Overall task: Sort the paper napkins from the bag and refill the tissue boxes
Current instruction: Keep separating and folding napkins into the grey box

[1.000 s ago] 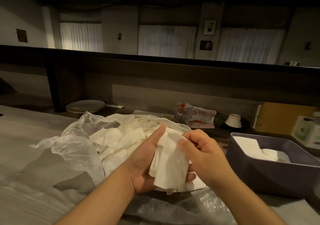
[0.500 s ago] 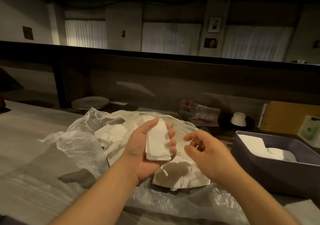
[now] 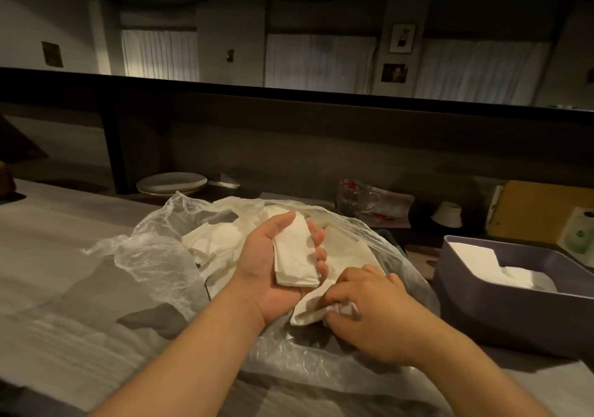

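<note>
A clear plastic bag (image 3: 154, 256) lies open on the counter with loose white napkins (image 3: 212, 243) inside. My left hand (image 3: 273, 275) is palm up above the bag, its fingers curled round a small folded stack of napkins (image 3: 297, 256). My right hand (image 3: 373, 317) is lower and to the right, down in the bag, pinching a crumpled white napkin (image 3: 316, 312). A purple tissue box (image 3: 501, 307) stands open at the right with white napkins (image 3: 501, 268) in it.
Stacked plates (image 3: 172, 183) sit on the lower shelf behind the bag. A glass mug (image 3: 355, 196), a small white cup (image 3: 448, 214), a tan board (image 3: 543, 211) and a white-green carton (image 3: 578, 233) stand further right. A dark ledge runs across behind.
My right hand has let go near the left hand's stack and dropped into the bag, where it now pinches another napkin. The left hand has kept its folded stack.
</note>
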`<state>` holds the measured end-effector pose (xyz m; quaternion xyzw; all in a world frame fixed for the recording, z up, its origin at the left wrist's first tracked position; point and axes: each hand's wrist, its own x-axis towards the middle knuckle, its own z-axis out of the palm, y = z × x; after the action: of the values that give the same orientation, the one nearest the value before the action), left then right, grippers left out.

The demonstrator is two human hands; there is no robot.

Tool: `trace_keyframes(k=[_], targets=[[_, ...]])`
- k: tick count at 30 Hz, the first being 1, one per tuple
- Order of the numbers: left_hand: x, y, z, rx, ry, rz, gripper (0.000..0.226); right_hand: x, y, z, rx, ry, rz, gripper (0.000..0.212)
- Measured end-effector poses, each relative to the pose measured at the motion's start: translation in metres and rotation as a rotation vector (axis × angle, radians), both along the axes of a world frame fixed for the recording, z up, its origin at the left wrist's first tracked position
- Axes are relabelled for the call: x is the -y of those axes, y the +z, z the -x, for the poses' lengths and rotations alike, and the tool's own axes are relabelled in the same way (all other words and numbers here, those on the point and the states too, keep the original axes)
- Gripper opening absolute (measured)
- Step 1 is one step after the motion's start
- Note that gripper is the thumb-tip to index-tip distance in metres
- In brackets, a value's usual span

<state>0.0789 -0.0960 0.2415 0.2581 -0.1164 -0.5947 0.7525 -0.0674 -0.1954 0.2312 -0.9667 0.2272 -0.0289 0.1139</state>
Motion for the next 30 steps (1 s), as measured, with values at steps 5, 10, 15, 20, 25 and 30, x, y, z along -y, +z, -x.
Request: trace_keyframes(k=[5,10,15,20,25,30], targets=[[0.003,-0.003,-0.003,-0.008,0.015,-0.013,0.042,-0.004,0.0,-0.001,0.021,-0.027,0.037,0.032],[0.004,-0.001,-0.002,-0.016,0.017,-0.007,0.04,-0.007,-0.005,-0.004,0.081,-0.039,0.036,0.029],[0.004,-0.004,-0.007,-0.017,0.005,0.013,0.039,-0.011,-0.008,-0.007,0.105,-0.076,0.014,0.027],[0.004,-0.004,-0.009,0.0,0.007,0.014,0.037,-0.013,-0.016,-0.013,0.225,-0.156,-0.047,0.027],[0.005,-0.004,-0.01,-0.014,0.02,0.013,0.042,-0.017,-0.014,-0.014,0.242,-0.191,-0.108,0.019],[0.004,-0.005,-0.011,-0.013,0.034,0.018,0.04,-0.02,-0.011,-0.014,0.232,-0.172,-0.112,0.015]])
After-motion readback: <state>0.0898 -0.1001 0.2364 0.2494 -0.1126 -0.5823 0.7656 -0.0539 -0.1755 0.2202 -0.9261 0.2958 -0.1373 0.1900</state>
